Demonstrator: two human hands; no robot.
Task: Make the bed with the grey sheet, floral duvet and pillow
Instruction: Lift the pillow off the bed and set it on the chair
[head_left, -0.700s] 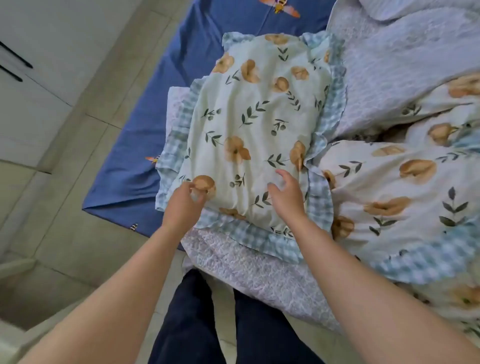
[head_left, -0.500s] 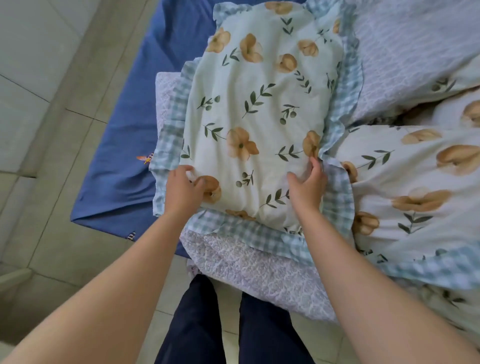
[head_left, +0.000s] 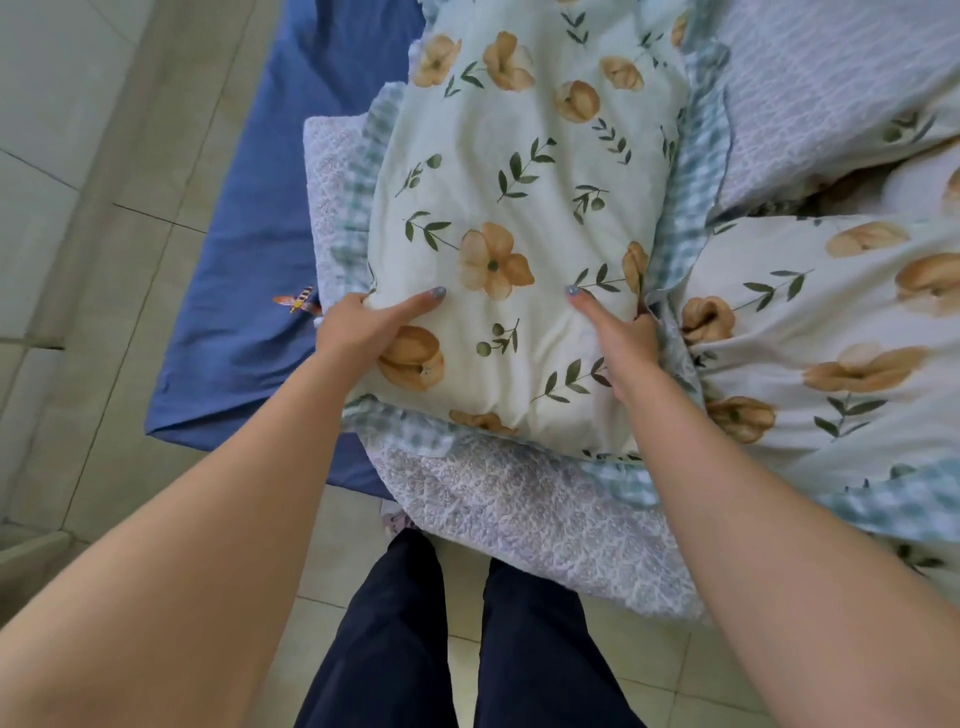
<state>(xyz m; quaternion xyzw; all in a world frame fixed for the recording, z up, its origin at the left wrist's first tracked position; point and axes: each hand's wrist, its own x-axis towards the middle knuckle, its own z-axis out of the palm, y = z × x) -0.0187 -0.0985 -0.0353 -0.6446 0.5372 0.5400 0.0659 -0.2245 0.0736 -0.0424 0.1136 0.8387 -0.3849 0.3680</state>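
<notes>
Since 0.5 s ago both thumbs have stretched out flat onto the top of the pillow (head_left: 519, 197). L hand (head_left: 358, 327) grips its 9 o'clock edge and R hand (head_left: 621, 335) its 3 o'clock edge, fingers curled under & out of sight. Pillow lies on the grey quilted sheet (head_left: 519, 509), gingham frill round it. At 3 o'clock the floral duvet (head_left: 831, 338) is bunched, touching pillow. Blue sheet (head_left: 244, 312) at 9 o'clock, tiled floor (head_left: 78, 260) beyond. Dark trousers (head_left: 467, 649) at 6.

A home bedroom: a bed (head_left: 524, 514) with a blue sheet (head_left: 244, 249) at nine o'clock, a floral pillow (head_left: 519, 202) at twelve, a matching floral duvet (head_left: 831, 332) at three, pale floor tiles (head_left: 78, 270) at eight.
</notes>
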